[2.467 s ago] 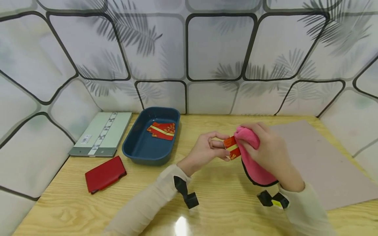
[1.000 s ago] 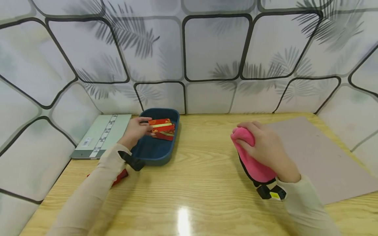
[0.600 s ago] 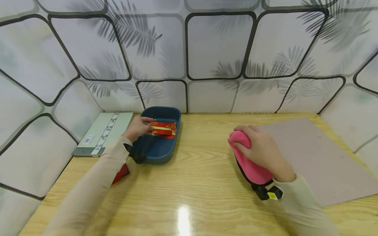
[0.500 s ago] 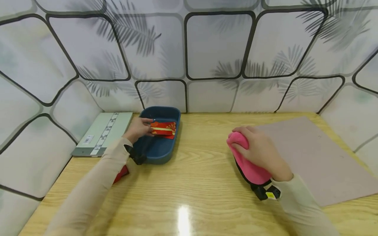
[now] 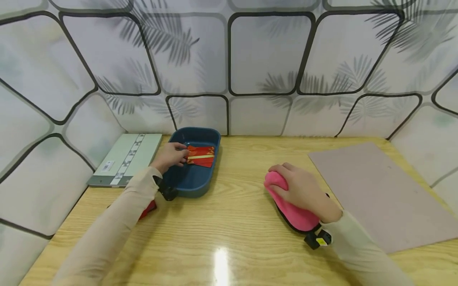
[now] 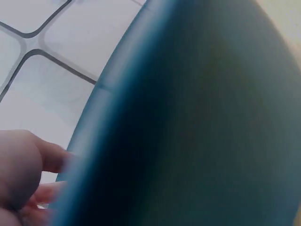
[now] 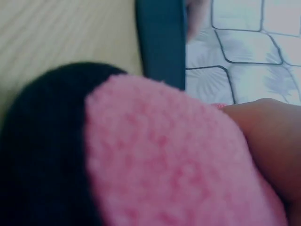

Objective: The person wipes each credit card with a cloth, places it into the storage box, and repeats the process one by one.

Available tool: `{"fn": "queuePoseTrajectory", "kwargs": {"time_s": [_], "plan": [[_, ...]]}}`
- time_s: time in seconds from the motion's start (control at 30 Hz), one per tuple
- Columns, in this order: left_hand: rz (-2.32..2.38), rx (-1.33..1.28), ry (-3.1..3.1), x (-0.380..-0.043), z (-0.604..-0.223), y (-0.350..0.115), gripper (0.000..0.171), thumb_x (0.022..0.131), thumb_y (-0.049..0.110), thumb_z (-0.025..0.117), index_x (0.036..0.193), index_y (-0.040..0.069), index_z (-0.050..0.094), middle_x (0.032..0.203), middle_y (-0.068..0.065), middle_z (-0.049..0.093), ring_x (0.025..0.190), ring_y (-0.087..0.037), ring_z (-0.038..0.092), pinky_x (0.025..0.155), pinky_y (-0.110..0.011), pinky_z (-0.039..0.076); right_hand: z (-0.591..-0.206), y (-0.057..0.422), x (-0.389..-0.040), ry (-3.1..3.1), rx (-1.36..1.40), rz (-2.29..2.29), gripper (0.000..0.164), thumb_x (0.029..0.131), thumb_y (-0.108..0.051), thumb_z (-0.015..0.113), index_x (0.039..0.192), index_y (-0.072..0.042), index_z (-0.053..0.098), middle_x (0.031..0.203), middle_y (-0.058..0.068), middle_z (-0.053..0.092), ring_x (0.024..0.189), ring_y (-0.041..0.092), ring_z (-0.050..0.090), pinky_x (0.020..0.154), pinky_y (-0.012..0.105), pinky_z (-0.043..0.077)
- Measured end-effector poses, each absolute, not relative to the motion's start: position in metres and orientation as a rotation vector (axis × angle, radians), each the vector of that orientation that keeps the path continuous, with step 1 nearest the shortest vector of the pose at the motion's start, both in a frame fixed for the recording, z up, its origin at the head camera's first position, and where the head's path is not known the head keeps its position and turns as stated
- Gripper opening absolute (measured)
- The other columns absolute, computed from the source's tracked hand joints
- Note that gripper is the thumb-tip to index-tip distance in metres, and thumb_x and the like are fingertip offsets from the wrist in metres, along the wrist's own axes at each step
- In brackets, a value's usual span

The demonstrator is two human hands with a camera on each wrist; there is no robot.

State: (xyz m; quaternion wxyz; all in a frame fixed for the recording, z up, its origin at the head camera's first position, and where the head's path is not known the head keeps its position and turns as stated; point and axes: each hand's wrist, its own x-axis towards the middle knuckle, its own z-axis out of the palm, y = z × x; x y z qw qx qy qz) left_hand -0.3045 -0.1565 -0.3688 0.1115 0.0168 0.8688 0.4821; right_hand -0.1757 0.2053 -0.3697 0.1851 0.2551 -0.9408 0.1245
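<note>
My left hand (image 5: 171, 156) is inside the left part of a dark blue tray (image 5: 193, 191), its fingers loosely bent at the edge of flat red-and-gold cards (image 5: 200, 158) lying inside. No card shows between the fingers; whether the fingertips still touch one is hard to tell. In the left wrist view, the blurred tray wall (image 6: 202, 117) hides most of the left hand (image 6: 21, 174). My right hand (image 5: 304, 193) grips a bunched pink fluffy cloth (image 5: 295, 214) with a black edge, low over the table. The cloth (image 7: 160, 155) fills much of the right wrist view.
Left of the tray lies a pale green book-like folder (image 5: 125, 159). A red wallet-like case (image 5: 148, 208) is mostly hidden under my left forearm. On the right, a flat greyish-pink board (image 5: 383, 194) covers the table (image 5: 229, 222). A patterned wall (image 5: 264, 55) stands behind.
My left hand carried a red-and-gold card from beside the cloth into the tray, where it now lies with the other. The right hand has moved left and nearer with the cloth.
</note>
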Motion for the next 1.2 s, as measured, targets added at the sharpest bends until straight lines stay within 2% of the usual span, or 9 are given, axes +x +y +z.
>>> {"fn": "queuePoseTrajectory", "kwargs": {"time_s": [0.1,0.23,0.33,0.57,0.7,0.8,0.9,1.07,1.2], "plan": [[1.488,0.015,2.555,-0.303,-0.369,-0.153,0.044,0.098,0.014,0.049,0.135,-0.009,0.046,0.123,-0.029,0.058,0.085,-0.026,0.067,0.069,-0.027,0.058,-0.376,0.205,-0.177,-2.677,0.771,0.324,0.034,0.082,-0.031,0.075,0.109,-0.013,0.064,0.094,0.003,0.065,0.073,0.02,0.064,0.06,0.039,0.053],[1.58,0.001,2.548,-0.298,-0.368,-0.148,0.041,0.099,0.016,0.049,0.133,-0.007,0.05,0.127,-0.027,0.057,0.096,-0.036,0.066,0.068,-0.026,0.058,-0.388,0.206,-0.177,-2.721,0.83,0.301,0.034,0.083,-0.03,0.074,0.11,-0.012,0.063,0.093,0.003,0.063,0.071,0.017,0.061,0.058,0.036,0.053],[1.617,-0.004,2.526,-0.294,-0.365,-0.145,0.04,0.099,0.016,0.049,0.132,-0.007,0.051,0.128,-0.027,0.057,0.1,-0.038,0.064,0.07,-0.027,0.058,-0.396,0.206,-0.174,-2.75,0.838,0.32,0.034,0.085,-0.031,0.073,0.111,-0.011,0.062,0.094,0.004,0.062,0.069,0.017,0.06,0.056,0.035,0.053],[1.778,0.044,2.358,-0.279,-0.344,-0.136,0.04,0.103,0.023,0.047,0.133,-0.004,0.049,0.133,-0.023,0.056,0.09,-0.017,0.066,0.082,-0.032,0.057,-0.404,0.206,-0.172,-2.753,0.798,0.388,0.036,0.085,-0.032,0.072,0.111,-0.011,0.059,0.101,0.006,0.06,0.067,0.019,0.06,0.058,0.038,0.054],[1.82,0.153,2.296,-0.27,-0.331,-0.127,0.036,0.102,0.022,0.048,0.129,-0.003,0.052,0.13,-0.022,0.057,0.093,-0.019,0.066,0.08,-0.029,0.057,-0.403,0.208,-0.174,-2.785,0.787,0.408,0.036,0.086,-0.032,0.071,0.113,-0.011,0.058,0.103,0.005,0.06,0.067,0.02,0.061,0.06,0.039,0.054],[1.858,0.245,2.239,-0.263,-0.326,-0.115,0.033,0.103,0.015,0.046,0.129,-0.004,0.051,0.13,-0.023,0.057,0.095,-0.021,0.067,0.08,-0.03,0.058,-0.4,0.211,-0.173,-2.816,0.793,0.42,0.04,0.087,-0.032,0.07,0.118,-0.01,0.057,0.108,0.007,0.061,0.074,0.022,0.063,0.063,0.041,0.055],[1.877,0.304,2.179,-0.257,-0.324,-0.1,0.032,0.102,0.01,0.045,0.131,-0.004,0.051,0.13,-0.024,0.056,0.091,-0.017,0.067,0.083,-0.037,0.058,-0.396,0.216,-0.17,-2.86,0.777,0.426,0.05,0.088,-0.036,0.068,0.128,-0.008,0.053,0.116,0.011,0.06,0.08,0.025,0.065,0.066,0.044,0.055],[1.833,0.313,2.168,-0.247,-0.323,-0.084,0.032,0.101,0.012,0.049,0.129,-0.003,0.053,0.128,-0.021,0.059,0.085,-0.014,0.066,0.076,-0.034,0.059,-0.389,0.231,-0.166,-2.922,0.724,0.449,0.07,0.09,-0.043,0.065,0.144,-0.008,0.037,0.132,0.018,0.052,0.074,0.026,0.066,0.065,0.045,0.055],[1.753,0.305,2.211,-0.238,-0.318,-0.081,0.031,0.101,0.018,0.051,0.126,0.0,0.056,0.128,-0.017,0.061,0.094,-0.02,0.066,0.074,-0.029,0.057,-0.383,0.244,-0.163,-2.901,0.712,0.483,0.068,0.094,-0.039,0.061,0.147,-0.009,0.032,0.127,0.016,0.053,0.067,0.01,0.057,0.058,0.031,0.05]]}}
